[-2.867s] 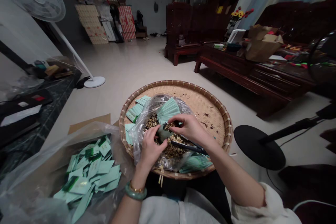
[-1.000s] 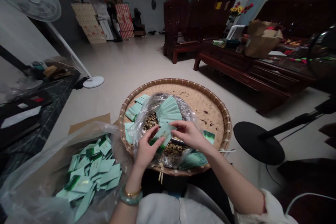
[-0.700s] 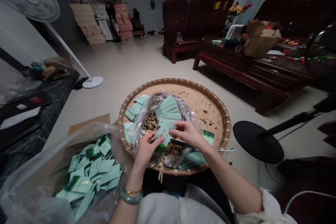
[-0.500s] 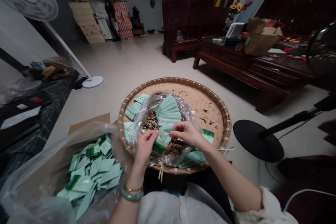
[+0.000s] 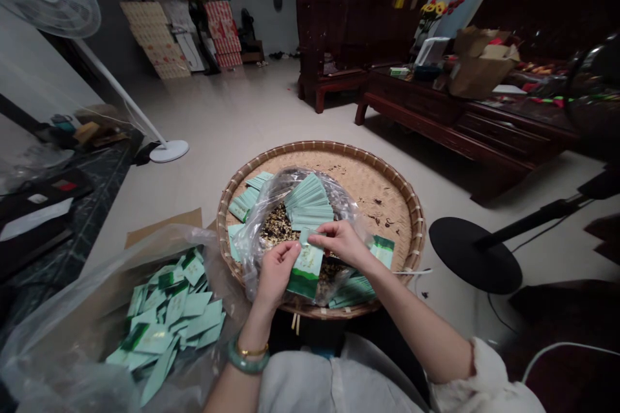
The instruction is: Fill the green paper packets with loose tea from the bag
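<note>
By the left hand and right hand, a mint-green sachet was seemingly pinched at its top edge, both grips closed, and held upright above the plastic bag of dried leaves, within the round bamboo tray

Mint-green sachet, dark-green lower band, upright, pinched between left hand and right hand, near bamboo basket's front rim.

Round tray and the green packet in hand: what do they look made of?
The round tray looks like woven bamboo, matte tan, with visible interlaced strips and a bound rim. The green packet looks like thin printed paper or card, faintly glossy; any foil lining can't be seen.
</note>
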Demonstrator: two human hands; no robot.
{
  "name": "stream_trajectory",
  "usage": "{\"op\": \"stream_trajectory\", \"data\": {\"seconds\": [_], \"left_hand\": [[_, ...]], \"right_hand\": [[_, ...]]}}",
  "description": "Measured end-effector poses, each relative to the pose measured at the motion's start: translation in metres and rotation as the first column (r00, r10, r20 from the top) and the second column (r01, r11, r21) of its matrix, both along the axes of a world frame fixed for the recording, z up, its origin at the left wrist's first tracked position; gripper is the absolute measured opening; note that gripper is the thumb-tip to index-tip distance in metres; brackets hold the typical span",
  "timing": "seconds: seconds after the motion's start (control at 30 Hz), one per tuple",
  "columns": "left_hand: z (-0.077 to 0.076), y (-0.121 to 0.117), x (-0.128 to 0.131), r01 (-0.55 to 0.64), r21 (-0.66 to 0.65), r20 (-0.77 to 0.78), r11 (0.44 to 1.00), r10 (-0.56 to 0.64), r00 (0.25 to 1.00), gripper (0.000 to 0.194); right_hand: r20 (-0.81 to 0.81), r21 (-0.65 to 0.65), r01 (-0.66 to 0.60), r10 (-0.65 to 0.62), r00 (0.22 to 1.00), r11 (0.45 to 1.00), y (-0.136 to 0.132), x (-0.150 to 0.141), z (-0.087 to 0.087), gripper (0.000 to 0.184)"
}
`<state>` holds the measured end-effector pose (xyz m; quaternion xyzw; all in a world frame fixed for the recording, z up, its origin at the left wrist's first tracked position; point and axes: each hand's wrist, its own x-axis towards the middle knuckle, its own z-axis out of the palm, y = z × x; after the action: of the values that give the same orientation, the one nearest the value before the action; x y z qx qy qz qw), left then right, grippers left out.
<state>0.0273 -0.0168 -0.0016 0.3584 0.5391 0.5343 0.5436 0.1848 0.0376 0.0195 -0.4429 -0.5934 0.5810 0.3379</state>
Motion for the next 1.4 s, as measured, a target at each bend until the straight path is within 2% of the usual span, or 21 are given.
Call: {"op": "stream_trajectory", "data": {"seconds": [0.13, 0.27, 0.37, 0.43, 0.5, 0.57, 0.6, 0.67, 0.77, 0.83, 0.9, 0.97, 1.07, 1.13, 1.23, 1.33, 1.4], "left_hand": [[0.001, 0.003, 0.002, 0.036, -0.021, 0.046, 0.999, -0.035, 0.998, 0.035], [-0.001, 0.001, 0.006, -0.028, -0.005, 0.080, 1.000, 0.029, 0.996, 0.036], [-0.001, -0.004, 0.009, 0.128, -0.057, 0.181, 0.990, -0.116, 0.977, 0.042], [0.001, -0.009, 0.010, 0.258, -0.135, 0.236, 0.957, -0.222, 0.946, 0.050], [0.003, -0.011, 0.011, 0.279, -0.195, 0.253, 0.940, -0.226, 0.941, 0.055], [0.005, -0.011, 0.010, 0.221, -0.203, 0.253, 0.954, -0.167, 0.953, 0.053], [0.005, -0.011, 0.009, 0.194, -0.194, 0.256, 0.961, -0.142, 0.956, 0.052], [0.005, -0.009, 0.008, 0.166, -0.183, 0.263, 0.969, -0.115, 0.958, 0.049], [0.005, -0.008, 0.007, 0.167, -0.180, 0.283, 0.969, -0.111, 0.953, 0.048], [0.005, -0.008, 0.007, 0.175, -0.173, 0.301, 0.969, -0.117, 0.946, 0.048], [0.006, -0.009, 0.007, 0.179, -0.169, 0.308, 0.969, -0.121, 0.944, 0.048], [0.006, -0.009, 0.006, 0.172, -0.175, 0.303, 0.969, -0.114, 0.946, 0.048], [0.005, -0.009, 0.004, 0.161, -0.186, 0.287, 0.969, -0.103, 0.952, 0.049], [0.004, -0.009, 0.004, 0.164, -0.185, 0.279, 0.969, -0.109, 0.954, 0.050], [0.004, -0.008, 0.004, 0.162, -0.184, 0.276, 0.970, -0.107, 0.955, 0.050], [0.005, -0.008, 0.005, 0.167, -0.182, 0.271, 0.969, -0.114, 0.956, 0.050], [0.006, -0.009, 0.004, 0.175, -0.174, 0.261, 0.969, -0.126, 0.957, 0.050]], "right_hand": [[0.054, 0.015, -0.077, 0.076, 0.996, 0.997, -0.001, -0.001, -0.004, 0.039], [0.036, -0.004, -0.026, 0.027, 0.999, 1.000, -0.001, -0.001, -0.008, 0.039], [0.021, -0.004, -0.011, 0.011, 1.000, 1.000, 0.001, -0.001, -0.009, 0.040], [0.019, 0.001, -0.006, 0.006, 1.000, 1.000, 0.004, 0.000, -0.008, 0.042], [0.043, 0.058, 0.009, -0.012, 0.999, 0.998, 0.005, 0.005, -0.007, 0.042], [0.167, 0.197, 0.004, -0.038, 0.985, 0.980, 0.001, 0.013, -0.007, 0.039], [0.271, 0.278, -0.024, -0.054, 0.961, 0.960, -0.003, 0.018, -0.008, 0.036], [0.521, 0.415, -0.115, -0.133, 0.843, 0.902, -0.013, 0.028, -0.013, 0.035], [0.764, 0.407, -0.226, -0.194, 0.616, 0.885, -0.028, 0.038, -0.028, 0.056], [0.813, 0.379, -0.242, -0.195, 0.549, 0.893, -0.032, 0.041, -0.037, 0.061], [0.804, 0.366, -0.232, -0.181, 0.566, 0.901, -0.030, 0.044, -0.042, 0.059], [0.753, 0.369, -0.204, -0.164, 0.637, 0.907, -0.023, 0.050, -0.042, 0.052], [0.650, 0.398, -0.124, -0.184, 0.737, 0.909, -0.013, 0.060, -0.034, 0.043], [0.621, 0.431, -0.132, -0.188, 0.761, 0.893, -0.011, 0.064, -0.028, 0.044], [0.670, 0.441, -0.221, -0.155, 0.726, 0.870, -0.019, 0.061, -0.028, 0.056], [0.746, 0.415, -0.235, -0.181, 0.641, 0.879, -0.030, 0.052, -0.041, 0.064], [0.773, 0.417, -0.224, -0.214, 0.597, 0.881, -0.035, 0.047, -0.051, 0.063]]}}
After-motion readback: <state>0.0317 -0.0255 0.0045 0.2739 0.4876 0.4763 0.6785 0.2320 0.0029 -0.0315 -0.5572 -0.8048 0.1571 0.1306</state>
